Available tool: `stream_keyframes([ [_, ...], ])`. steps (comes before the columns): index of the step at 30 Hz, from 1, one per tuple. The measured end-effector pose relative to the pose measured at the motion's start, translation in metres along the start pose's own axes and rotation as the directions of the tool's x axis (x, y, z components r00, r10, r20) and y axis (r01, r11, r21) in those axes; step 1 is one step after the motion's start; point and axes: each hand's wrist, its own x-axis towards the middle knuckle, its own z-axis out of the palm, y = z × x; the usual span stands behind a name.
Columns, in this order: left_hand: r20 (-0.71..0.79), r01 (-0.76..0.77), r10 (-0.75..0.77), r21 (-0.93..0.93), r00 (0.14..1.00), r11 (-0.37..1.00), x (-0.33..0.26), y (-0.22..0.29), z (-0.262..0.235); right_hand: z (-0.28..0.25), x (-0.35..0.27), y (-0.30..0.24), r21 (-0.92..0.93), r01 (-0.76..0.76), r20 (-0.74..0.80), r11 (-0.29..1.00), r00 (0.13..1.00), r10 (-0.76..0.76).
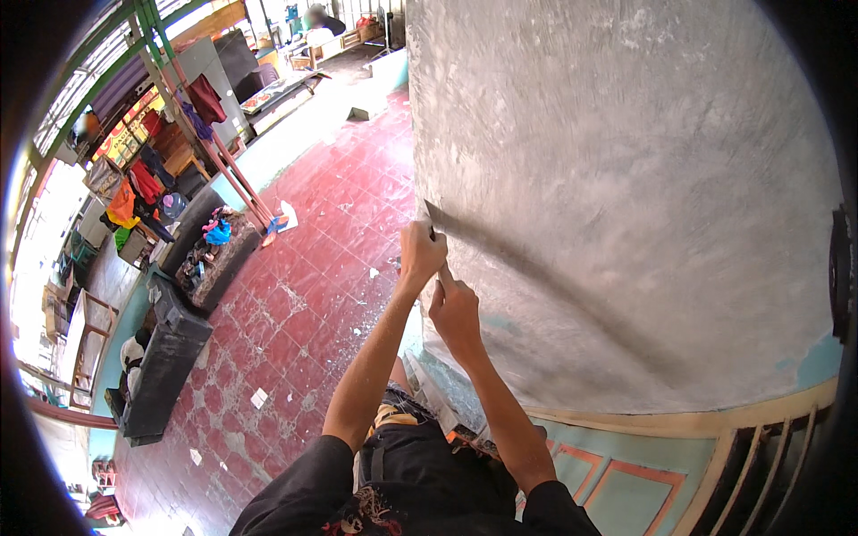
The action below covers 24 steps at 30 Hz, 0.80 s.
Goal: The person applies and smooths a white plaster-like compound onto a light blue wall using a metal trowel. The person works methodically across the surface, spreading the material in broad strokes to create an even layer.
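Observation:
A scraper with a thin, pointed metal blade is held against the left edge of a grey plastered wall. My left hand is closed near the blade. Lower down, my right hand is wrapped round the handle, close below the left. Both arms reach forward, and the fingers hide most of the tool. Long shadows fall across the wall to the right of my hands. Its surface is rough and swirled, with patches of pale turquoise low down.
White flakes lie on the red tiled floor. Dark sofas stand at the left, one with items on its seat. Clothes hang by thin poles. A green door with orange panels and a barred opening are at lower right.

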Motion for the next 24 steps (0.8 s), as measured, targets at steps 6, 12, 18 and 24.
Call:
stream_keyframes([
  [6, 0.054, 0.054, -0.053, -0.013, 0.997, 0.998, -0.001, 0.004, -0.009, 0.008, 0.001, -0.001, -0.001, -0.018, 0.02, 1.0, 1.0, 0.018],
  [12, -0.022, 0.035, -0.035, 0.012, 0.999, 0.999, 0.013, -0.008, -0.006, 0.019, 0.019, 0.002, -0.016, 0.022, 0.044, 1.0, 0.999, -0.021],
  [18, -0.025, -0.015, 0.016, 0.059, 1.0, 0.998, 0.015, -0.007, -0.005, 0.015, 0.013, -0.001, -0.018, -0.003, 0.013, 1.0, 1.0, 0.003],
  [24, 0.086, 0.054, -0.048, -0.065, 0.995, 0.996, -0.012, 0.001, -0.014, 0.004, 0.0, 0.005, 0.049, -0.009, 0.022, 0.999, 1.0, 0.008],
])
